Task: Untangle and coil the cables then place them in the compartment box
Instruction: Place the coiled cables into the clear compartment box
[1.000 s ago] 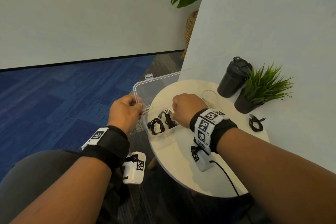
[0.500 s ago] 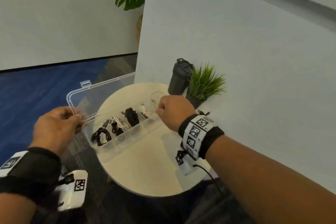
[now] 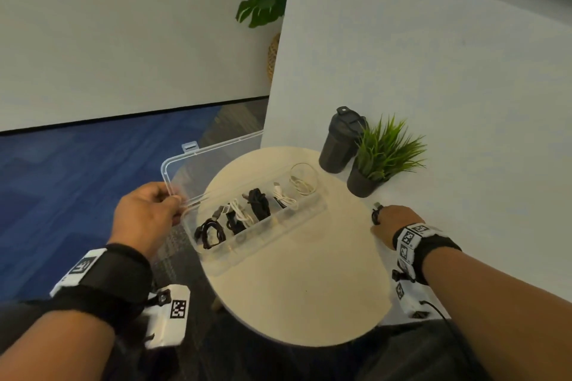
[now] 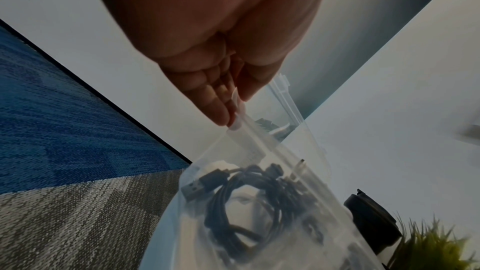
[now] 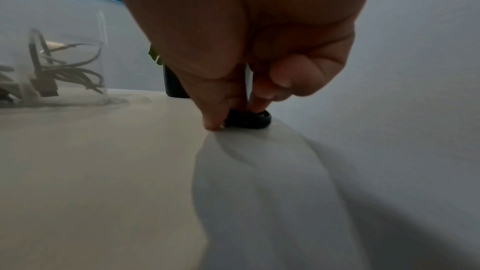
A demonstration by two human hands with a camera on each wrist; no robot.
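- Pinching the near left corner of the clear box (image 3: 278, 226) between thumb and fingertips (image 4: 221, 114) of the left hand (image 3: 145, 213), right where the open lid (image 3: 198, 170) is hinging off the back.
- Closing thumb and curled fingertips (image 5: 213, 118) of the right hand (image 3: 393, 223) round one small black coil (image 5: 249, 119), this one lying on the round table (image 3: 309, 303) outside the box, near the right edge and just in front of the plant pot.
- Lying along the middle of the table, the box is showing one row of compartments, left end hanging over the table edge.
- Counting coils inside the box: roughly six, black and white mixed; one black coil (image 3: 209, 232) with a USB plug sitting in the leftmost compartment, one pale coil (image 3: 301, 184) in the rightmost; exact count in the middle compartments hard to tell.
- Standing at the back of the table: one black bottle (image 3: 339, 141) and one potted grass plant (image 3: 382, 155), touching or nearly so.
- Peeking past the white partition: one large-leaf plant (image 3: 263, 8).
- Wearing two wrist straps, each carrying black-and-white square code tags; no readable words on them, on the box or on the bottle.
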